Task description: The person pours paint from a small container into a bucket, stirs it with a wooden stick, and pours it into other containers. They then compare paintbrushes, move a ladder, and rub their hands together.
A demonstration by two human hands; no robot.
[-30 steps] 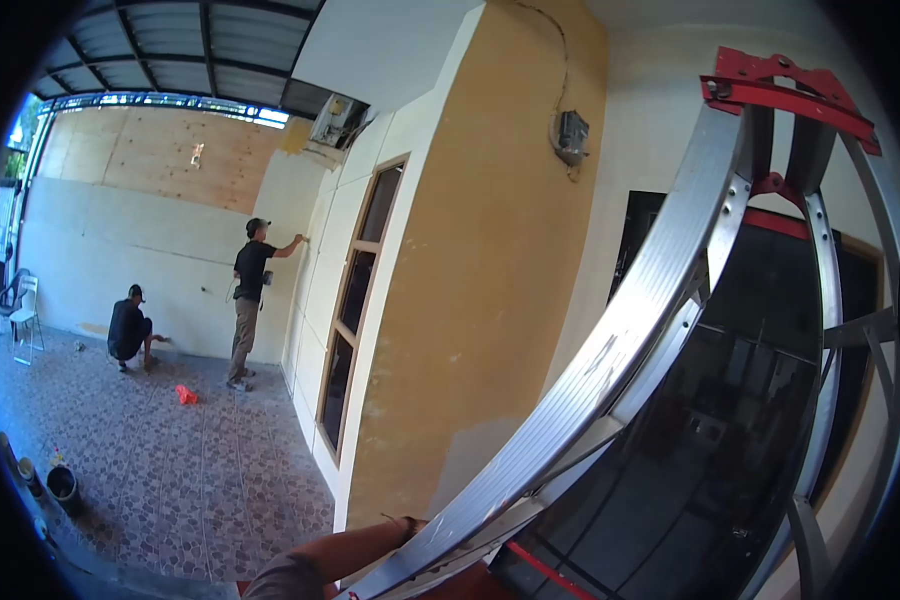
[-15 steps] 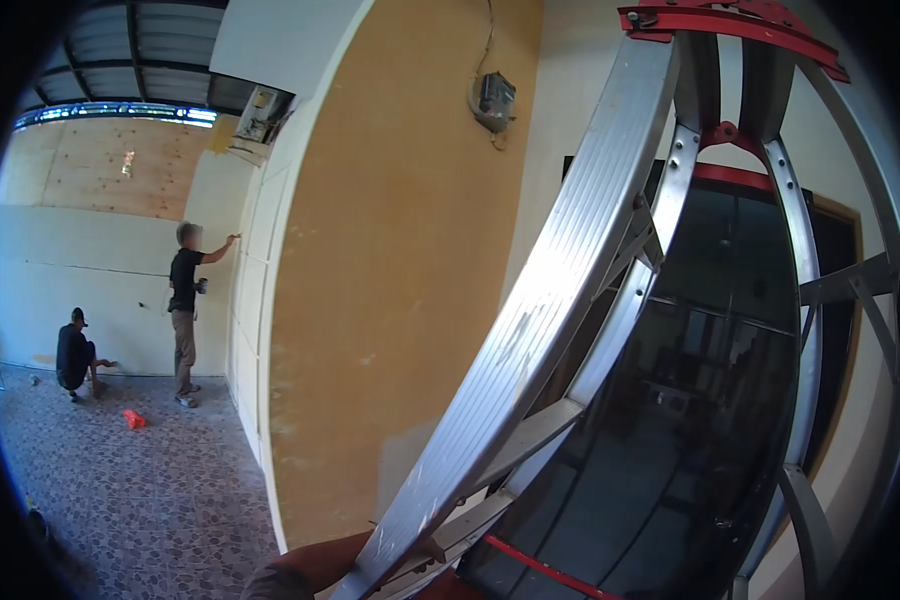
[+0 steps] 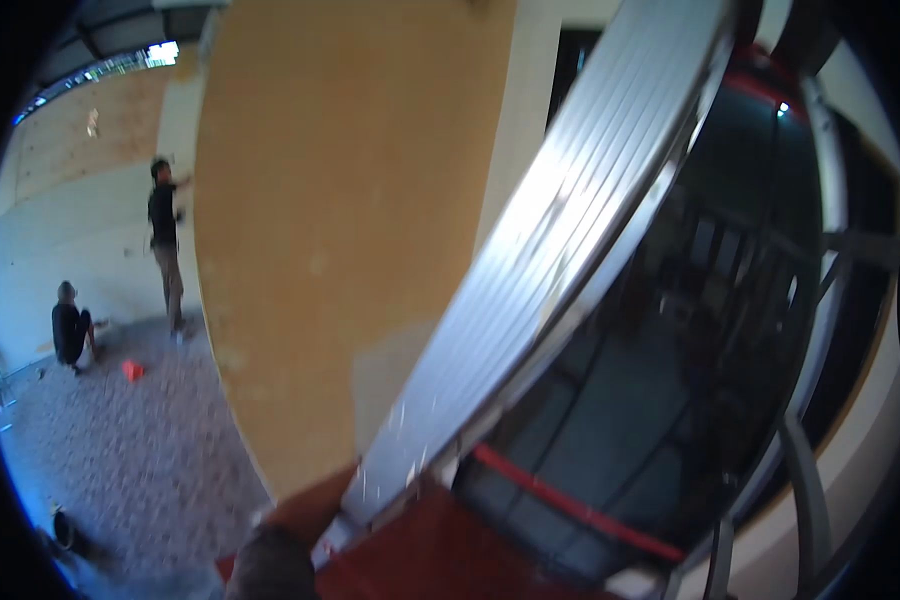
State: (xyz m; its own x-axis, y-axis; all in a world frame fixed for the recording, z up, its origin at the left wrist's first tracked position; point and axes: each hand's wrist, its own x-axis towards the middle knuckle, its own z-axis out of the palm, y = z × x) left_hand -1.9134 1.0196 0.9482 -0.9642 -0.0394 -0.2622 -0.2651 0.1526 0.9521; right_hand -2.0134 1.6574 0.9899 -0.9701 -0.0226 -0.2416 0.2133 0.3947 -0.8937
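A silver aluminium stepladder [image 3: 560, 230] with red parts leans steeply across the view, its near rail running from upper right to lower left. My left hand [image 3: 332, 492] is at the lower end of this rail, closed around its edge; the fingers are mostly hidden behind the metal. A dark grey sleeve [image 3: 270, 565] covers the arm below it. A red bar [image 3: 580, 505] crosses between the ladder's legs. My right hand is out of view.
A tan wall panel [image 3: 350, 200] stands just left of the ladder, and dark glass [image 3: 620, 380] lies behind it. Farther left, one person [image 3: 163, 220] stands at a wall and another person [image 3: 68, 325] squats. A red item [image 3: 133, 371] lies on the patterned floor [image 3: 140, 450].
The view has shifted and blurred; wall and people sit farther left. The ladder's red top has mostly left the view, while more of my left forearm and a dark red surface show below.
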